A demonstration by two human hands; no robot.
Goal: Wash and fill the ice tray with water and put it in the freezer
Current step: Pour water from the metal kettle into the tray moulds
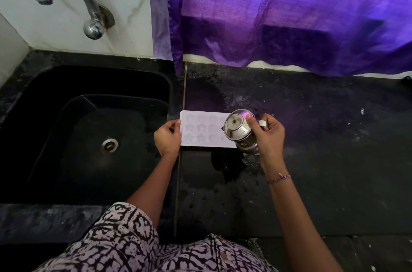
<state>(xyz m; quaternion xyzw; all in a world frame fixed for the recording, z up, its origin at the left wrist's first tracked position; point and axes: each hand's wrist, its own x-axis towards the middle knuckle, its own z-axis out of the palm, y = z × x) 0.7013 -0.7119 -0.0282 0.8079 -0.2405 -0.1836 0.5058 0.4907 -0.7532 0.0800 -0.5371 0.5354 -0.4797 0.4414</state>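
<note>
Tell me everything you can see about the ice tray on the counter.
The ice tray is a pale, flat rectangle with rounded corners and rows of star-shaped pockets, apparently soft plastic or silicone. It lies level on the dark counter just right of the sink. The left hand pinches its left edge. Its right end is hidden behind a steel jug held by the right hand.

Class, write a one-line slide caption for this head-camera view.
Left hand steadies star-mould ice tray on the counter; right hand tips steel jug over it.
</note>
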